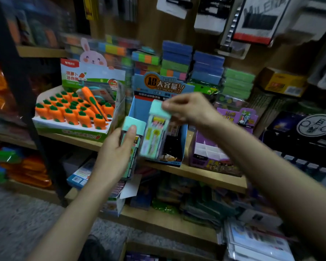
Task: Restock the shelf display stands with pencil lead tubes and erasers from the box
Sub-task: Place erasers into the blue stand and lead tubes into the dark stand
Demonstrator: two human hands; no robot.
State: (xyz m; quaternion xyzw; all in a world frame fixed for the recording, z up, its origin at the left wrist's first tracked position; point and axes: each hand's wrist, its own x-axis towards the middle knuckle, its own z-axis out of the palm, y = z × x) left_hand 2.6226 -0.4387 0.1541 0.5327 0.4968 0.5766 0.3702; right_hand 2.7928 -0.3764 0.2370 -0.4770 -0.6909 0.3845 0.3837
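wooden shelving (pixel 196 175) packed with stationery fills the view, much of it blurred. on the middle board, near its front edge, stands a blue display stand (pixel 137 110) with a tall printed back card and an open tray. the right hand (pixel 186 110) hovers over that tray, fingertips bunched together and pinching the mint cap of a clear lead tube (pixel 154 136). the tube hangs tilted, cap uppermost, its lower end down by the tray's front wall (whether it touches the tray floor cannot be told). the left hand (pixel 115 153) is just beside the stand's left wall, in front of the board's edge, gripping a second tube (pixel 135 125) with the same mint cap. its thumb lies pressed up the front face and the other fingers curl behind, out of sight. left of the stand on the same board sits a carrot eraser display (pixel 73 112), orange carrots upright in rows under a rabbit card. just right of the stand is a purple stand (pixel 211 155) with white dividers. stacks of coloured sticky notes (pixel 177 59) rise at the back of the board.
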